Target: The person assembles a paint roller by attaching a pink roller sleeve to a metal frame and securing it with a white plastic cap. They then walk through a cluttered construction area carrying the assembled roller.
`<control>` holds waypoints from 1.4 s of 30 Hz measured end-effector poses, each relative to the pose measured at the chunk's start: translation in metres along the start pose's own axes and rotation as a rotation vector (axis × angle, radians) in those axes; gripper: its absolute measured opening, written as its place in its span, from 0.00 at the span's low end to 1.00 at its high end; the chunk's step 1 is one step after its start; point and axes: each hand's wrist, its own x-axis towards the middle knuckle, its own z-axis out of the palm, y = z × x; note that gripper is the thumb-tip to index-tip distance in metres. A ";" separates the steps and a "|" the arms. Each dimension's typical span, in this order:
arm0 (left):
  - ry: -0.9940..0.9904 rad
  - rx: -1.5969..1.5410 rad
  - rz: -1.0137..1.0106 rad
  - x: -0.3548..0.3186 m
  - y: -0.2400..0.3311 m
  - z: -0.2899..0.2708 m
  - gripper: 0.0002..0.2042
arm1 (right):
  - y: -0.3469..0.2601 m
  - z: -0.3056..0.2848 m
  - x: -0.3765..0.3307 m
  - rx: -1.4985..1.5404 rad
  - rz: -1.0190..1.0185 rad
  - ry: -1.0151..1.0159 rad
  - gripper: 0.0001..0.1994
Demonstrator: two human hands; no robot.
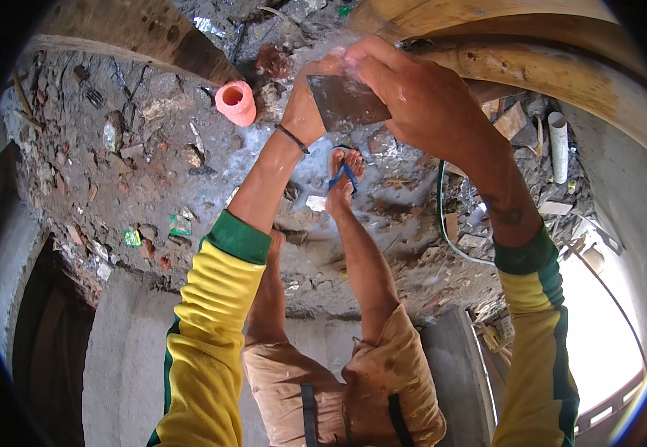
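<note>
Flat plate [349,102] in outstretched hands [418,95]

The head-worn fisheye looks steeply down past the brown shorts [372,372] and forward to the left hand [304,106] and right hand [419,100]. Yellow-and-green sleeves [219,328] run close to the lens; the rubble-strewn ground [152,190] lies farther off, its near edge meeting grey concrete [137,343].
</note>
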 end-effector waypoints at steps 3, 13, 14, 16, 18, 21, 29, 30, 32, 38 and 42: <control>0.020 -0.030 -0.011 -0.001 -0.002 0.002 0.09 | 0.000 0.003 0.001 0.014 -0.017 0.016 0.08; 0.045 0.606 0.378 -0.013 0.016 -0.009 0.06 | -0.002 0.013 -0.004 0.187 0.179 0.120 0.16; 0.019 0.539 0.348 -0.017 0.015 -0.012 0.08 | -0.002 0.012 -0.005 0.219 0.189 0.134 0.16; 0.069 0.483 0.400 -0.015 0.018 -0.012 0.07 | 0.004 0.017 -0.008 0.268 0.195 0.178 0.13; 0.117 0.418 0.433 -0.014 0.018 -0.014 0.07 | 0.006 0.017 -0.011 0.365 0.276 0.177 0.11; 0.073 0.420 0.404 -0.015 0.013 -0.019 0.09 | 0.001 0.016 -0.014 0.574 0.434 0.155 0.10; 0.064 0.514 0.377 -0.027 -0.009 -0.021 0.13 | -0.006 0.026 -0.016 0.732 0.453 0.177 0.09; 0.060 0.515 0.349 -0.027 -0.008 -0.021 0.13 | -0.007 0.029 -0.016 0.722 0.419 0.191 0.10; 0.041 0.497 0.321 -0.028 -0.008 -0.021 0.14 | -0.008 0.033 -0.014 0.701 0.350 0.219 0.12; 0.061 0.468 0.355 -0.024 -0.011 -0.019 0.10 | -0.003 0.041 -0.008 0.419 0.154 0.246 0.09; -0.095 -0.424 0.045 -0.034 -0.056 -0.039 0.07 | -0.010 0.038 -0.003 0.018 0.006 0.269 0.07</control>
